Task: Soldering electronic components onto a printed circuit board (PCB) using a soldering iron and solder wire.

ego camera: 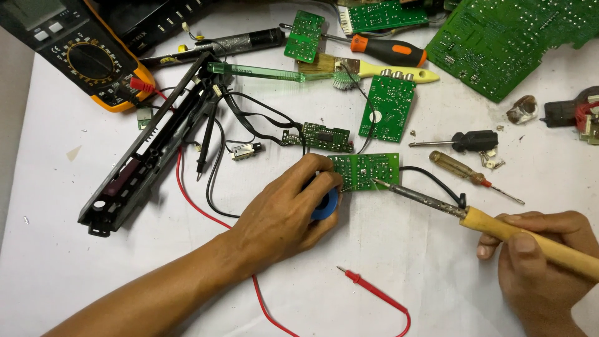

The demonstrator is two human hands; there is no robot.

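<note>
A yellow and black meter (87, 53) sits in the upper left of the frame. A long black frame (150, 150) lies slanted below it. A red probe (368, 287) lies at the bottom middle. A green toothbrush (274, 73) and an orange screwdriver (387, 50) lie near the top. A big green board (499, 43) fills the upper right. A black screwdriver (465, 141) and a brown screwdriver (468, 173) lie at the right.

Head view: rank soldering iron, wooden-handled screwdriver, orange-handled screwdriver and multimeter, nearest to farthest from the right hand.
From the right hand:
1. Soldering iron, held in it.
2. Wooden-handled screwdriver, just above-left.
3. Orange-handled screwdriver, top centre.
4. Multimeter, far top-left corner.
</note>
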